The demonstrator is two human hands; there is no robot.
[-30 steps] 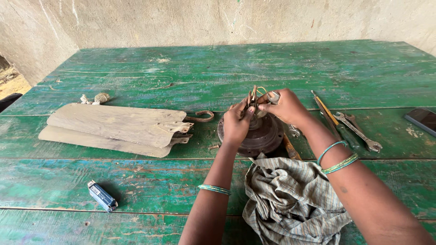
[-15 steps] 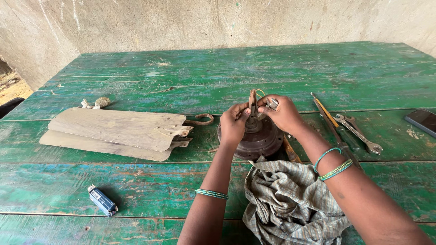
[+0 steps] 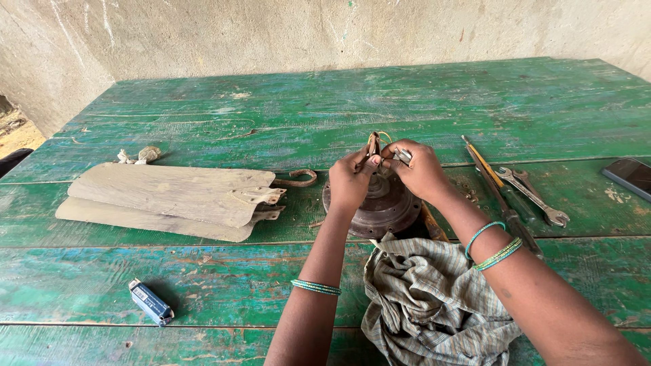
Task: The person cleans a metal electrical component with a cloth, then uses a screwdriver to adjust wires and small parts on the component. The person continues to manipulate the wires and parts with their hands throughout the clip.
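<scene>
While motor housing [image 3: 380, 207] sits beneath | left hand [image 3: 351, 181], right hand [image 3: 420, 169] pinch its wires [image 3: 377, 141]

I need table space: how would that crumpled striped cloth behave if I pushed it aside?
The striped cloth lies in soft folds, so it is probably floppy and would bunch rather than slide whole. It looks light. It touches the round motor housing, so it may snag there.

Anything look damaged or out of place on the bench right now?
The fan motor housing under both hands looks rusty; the detached blades lie stacked and grimy. The green table paint is badly worn.
</scene>
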